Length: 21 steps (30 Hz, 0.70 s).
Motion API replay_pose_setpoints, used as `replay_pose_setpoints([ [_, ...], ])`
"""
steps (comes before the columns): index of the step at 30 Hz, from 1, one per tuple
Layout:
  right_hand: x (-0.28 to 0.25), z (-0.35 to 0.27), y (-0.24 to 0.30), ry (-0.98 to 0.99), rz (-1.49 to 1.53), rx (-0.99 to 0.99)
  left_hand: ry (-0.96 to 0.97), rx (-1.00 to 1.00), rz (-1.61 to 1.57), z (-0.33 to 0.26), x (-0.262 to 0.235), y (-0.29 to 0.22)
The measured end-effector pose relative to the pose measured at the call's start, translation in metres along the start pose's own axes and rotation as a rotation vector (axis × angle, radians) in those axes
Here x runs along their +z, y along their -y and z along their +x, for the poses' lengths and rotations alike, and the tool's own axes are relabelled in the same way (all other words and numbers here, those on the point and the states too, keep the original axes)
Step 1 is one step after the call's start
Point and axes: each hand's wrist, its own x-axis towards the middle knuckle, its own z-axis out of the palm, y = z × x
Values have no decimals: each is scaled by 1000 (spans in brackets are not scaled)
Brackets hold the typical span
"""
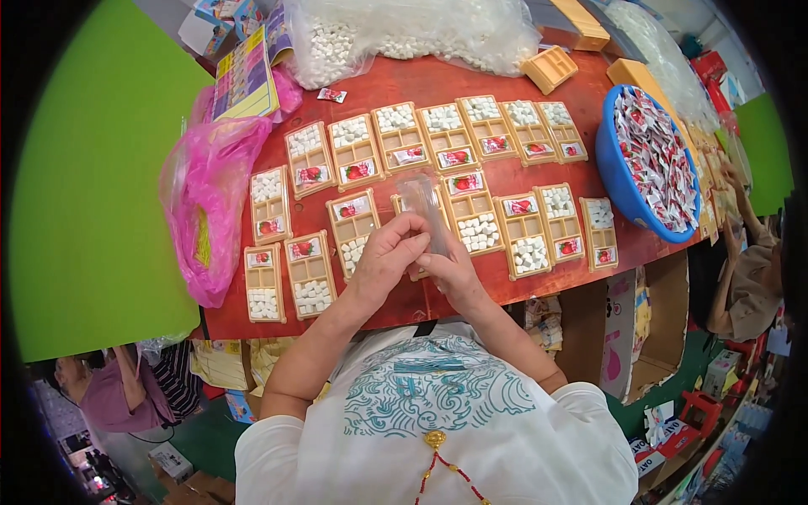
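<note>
Hands at centre, both closed on one object: your right hand (454, 268) grips a clear plastic strip (431, 202), while your left hand (396, 252) meets it with thumb and fingertips drawn together. Whether the strip is a single piece or several layers cannot be told. It is held above the table (589, 91), over a tan tray (399, 202) that your hands partly hide.

Around them, further compartmented trays stand in two uneven rows. Each one fully in view, such as the front-row tray (471, 215) just right of your hands, carries white pieces (479, 232) at one end and a strawberry-printed sachet (465, 182) at the other. These two portions may be judged done; the compartments between them are bare, and no clear strip shows in any of those trays. The contents of the tray beneath your hands cannot be fully checked.

Farther out, a blue basin (607, 160) heaped with sachets stands to your right, and a pink bag (210, 210) lies to your left. Along the far edge, note a large bag of white pieces (412, 29), a loose sachet (332, 95), and an unfilled tray (549, 70), its portions evidently still wanting.
</note>
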Motion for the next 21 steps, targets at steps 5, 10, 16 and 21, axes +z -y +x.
replay_pose_setpoints([
  [5,0,1,-5,-5,9,-19,5,13,-1,1,-2,4],
  [10,-3,2,-10,8,8,-30,5,-11,5,0,-1,1],
  [16,6,-1,-12,32,81,-81,-61,-21,-2,-9,-5,10],
  [21,-1,-8,2,56,101,64,-141,56,-109,-21,-6,14],
])
